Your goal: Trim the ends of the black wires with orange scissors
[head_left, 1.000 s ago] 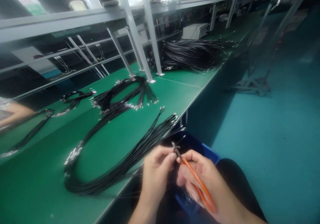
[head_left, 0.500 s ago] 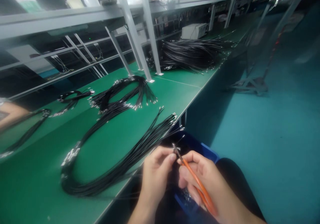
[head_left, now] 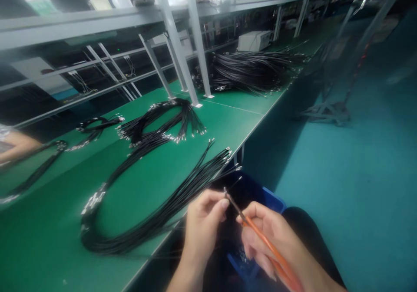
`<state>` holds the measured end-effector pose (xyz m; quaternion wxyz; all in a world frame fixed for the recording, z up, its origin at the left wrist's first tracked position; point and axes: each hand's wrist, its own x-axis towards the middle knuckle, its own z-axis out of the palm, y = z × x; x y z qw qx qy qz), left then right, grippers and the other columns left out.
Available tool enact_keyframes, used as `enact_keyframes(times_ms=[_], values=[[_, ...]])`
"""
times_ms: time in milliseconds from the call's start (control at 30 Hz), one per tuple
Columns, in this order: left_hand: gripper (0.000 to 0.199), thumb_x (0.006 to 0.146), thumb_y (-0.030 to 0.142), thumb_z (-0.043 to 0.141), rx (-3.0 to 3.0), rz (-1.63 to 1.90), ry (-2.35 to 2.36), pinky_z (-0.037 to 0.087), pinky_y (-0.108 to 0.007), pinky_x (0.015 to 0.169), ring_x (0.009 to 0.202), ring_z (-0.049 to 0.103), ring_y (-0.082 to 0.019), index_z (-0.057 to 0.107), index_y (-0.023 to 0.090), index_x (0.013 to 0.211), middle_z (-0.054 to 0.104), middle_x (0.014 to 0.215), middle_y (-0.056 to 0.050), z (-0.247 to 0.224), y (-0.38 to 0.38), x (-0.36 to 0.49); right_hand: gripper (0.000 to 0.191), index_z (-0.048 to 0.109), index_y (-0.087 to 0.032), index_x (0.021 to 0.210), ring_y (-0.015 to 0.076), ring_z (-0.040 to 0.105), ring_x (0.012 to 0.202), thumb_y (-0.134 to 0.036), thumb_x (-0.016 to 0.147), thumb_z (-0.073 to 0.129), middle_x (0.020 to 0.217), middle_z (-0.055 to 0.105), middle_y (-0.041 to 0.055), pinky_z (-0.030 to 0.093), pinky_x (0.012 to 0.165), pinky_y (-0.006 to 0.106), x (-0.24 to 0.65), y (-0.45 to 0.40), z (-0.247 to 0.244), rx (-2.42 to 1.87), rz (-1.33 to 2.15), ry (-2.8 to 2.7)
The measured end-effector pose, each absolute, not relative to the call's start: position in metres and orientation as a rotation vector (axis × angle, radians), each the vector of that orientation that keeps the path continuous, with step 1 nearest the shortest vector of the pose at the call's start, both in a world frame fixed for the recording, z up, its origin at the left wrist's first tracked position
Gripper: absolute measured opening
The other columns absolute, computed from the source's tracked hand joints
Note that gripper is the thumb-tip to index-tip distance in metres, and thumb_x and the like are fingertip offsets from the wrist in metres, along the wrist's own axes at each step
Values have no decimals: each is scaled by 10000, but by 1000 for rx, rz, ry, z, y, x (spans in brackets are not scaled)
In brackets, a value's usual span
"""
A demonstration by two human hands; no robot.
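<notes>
My left hand (head_left: 203,220) pinches the end of a thin black cable, with a small shiny tip (head_left: 225,191) poking up above the thumb and forefinger. In my right hand (head_left: 269,235) are orange-handled pliers (head_left: 265,239), their dark, slim jaws reaching up to the left fingertips. Whether the jaws touch the cable end is too small to tell. A long bundle of black cables (head_left: 169,205) with metal ends curves over the green table (head_left: 143,188) beside my left hand. Below both hands is a blue bin (head_left: 273,198) holding small shiny bits.
More coiled black cables (head_left: 166,105) lie farther back, and a large cable pile (head_left: 250,73) sits beyond the shelf posts (head_left: 185,53). Another person's arm (head_left: 21,144) rests at the far left. A grey box (head_left: 254,41) stands behind the pile.
My right hand and the pliers have shifted slightly right and down, away from my left fingertips. My left hand has hardly moved. Pale bits seen near the jaws no longer show.
</notes>
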<state>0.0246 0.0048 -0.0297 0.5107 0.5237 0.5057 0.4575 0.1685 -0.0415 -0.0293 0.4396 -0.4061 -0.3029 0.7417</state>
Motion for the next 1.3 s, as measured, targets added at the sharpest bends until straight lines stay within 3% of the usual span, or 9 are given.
enact_keyframes(times_ms=[633, 800, 900, 1100, 1300], values=[[73, 773, 226, 660, 1350, 1098, 1217, 442, -208, 559, 588, 540, -109, 662, 163, 736, 628, 695, -1, -34, 6, 26, 155, 520, -196, 789, 32, 359, 301, -312, 816, 619, 536, 561, -65, 240, 303, 154, 169, -37, -29, -1174, 1830, -890], [104, 780, 258, 656, 1441, 1072, 1267, 442, -231, 576, 636, 571, -143, 662, 163, 736, 634, 705, -20, -31, 3, 26, 334, 536, -228, 863, 137, 587, 619, -243, 643, 787, 669, 611, -35, 469, 554, 220, 168, -35, -27, -1340, 1317, -862], [108, 798, 263, 639, 1550, 1070, 1272, 449, -242, 608, 664, 585, -153, 665, 173, 744, 636, 713, -22, -29, -1, 28, 399, 513, -252, 935, 171, 628, 763, -251, 644, 787, 797, 649, -13, 508, 695, 267, 163, -26, -23, -1260, 1149, -829], [112, 817, 225, 608, 1735, 1031, 1335, 438, -237, 604, 634, 575, -139, 669, 178, 735, 630, 699, -12, -25, -10, 30, 282, 501, -245, 902, 154, 634, 683, -182, 708, 696, 750, 646, -18, 513, 632, 263, 153, -16, -21, -1263, 1051, -860], [100, 812, 248, 625, 1629, 1029, 1327, 419, -220, 596, 630, 553, -126, 666, 191, 741, 616, 693, 4, -22, -10, 28, 212, 493, -262, 944, 167, 653, 740, -176, 790, 610, 811, 661, 5, 520, 671, 280, 151, -26, -33, -1335, 889, -1010]])
